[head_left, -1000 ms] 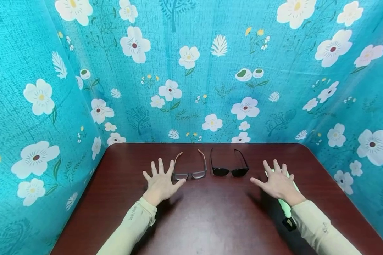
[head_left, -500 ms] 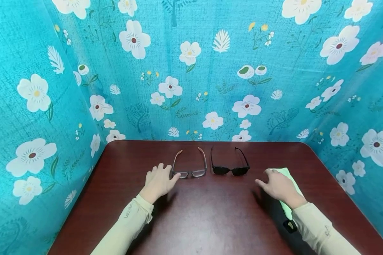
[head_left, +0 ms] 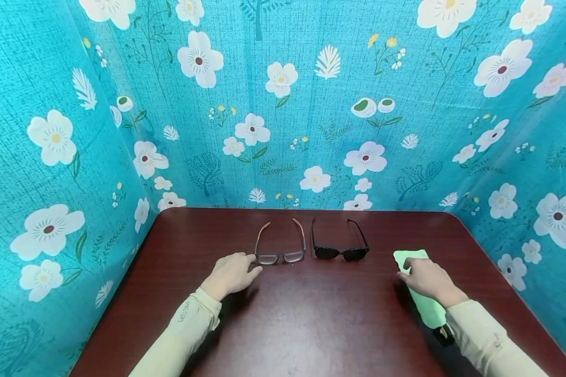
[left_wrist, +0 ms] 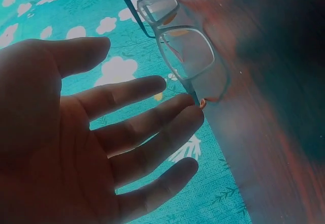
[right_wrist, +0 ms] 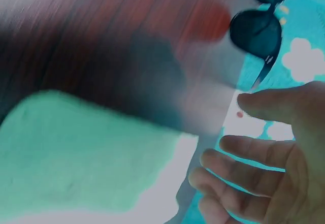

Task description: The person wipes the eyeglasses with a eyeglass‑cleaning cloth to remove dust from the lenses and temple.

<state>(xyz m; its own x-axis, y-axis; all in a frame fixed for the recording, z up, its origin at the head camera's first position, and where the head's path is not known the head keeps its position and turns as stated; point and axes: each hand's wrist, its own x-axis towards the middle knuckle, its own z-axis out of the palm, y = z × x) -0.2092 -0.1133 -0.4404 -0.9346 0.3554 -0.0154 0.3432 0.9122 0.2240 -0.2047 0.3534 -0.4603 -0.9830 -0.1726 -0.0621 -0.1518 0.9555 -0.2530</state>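
Observation:
My left hand (head_left: 232, 274) hovers with relaxed fingers just left of a pair of clear eyeglasses (head_left: 268, 258). In the left wrist view the fingers are spread and hold nothing, and the eyeglasses (left_wrist: 185, 54) appear beyond the fingertips. Over a light green cloth (head_left: 429, 311), my right hand (head_left: 429, 280) is held with bent, loose fingers. The right wrist view shows a gap between thumb and fingers, and the cloth (right_wrist: 86, 153) apart from them. Black sunglasses (head_left: 327, 253) lie right of the eyeglasses, arms unfolded toward the back.
A dark reddish-brown table (head_left: 306, 314) bears everything. At the near end of the cloth lies a small black item (head_left: 443, 335), partly hidden by the right sleeve. A blue floral curtain (head_left: 283, 146) stands behind the table and at both sides.
Both hands have gone from spread fingers to relaxed ones. The left hand has drawn slightly back to the left; the right has shifted right, over the cloth. The head view has tilted slightly.

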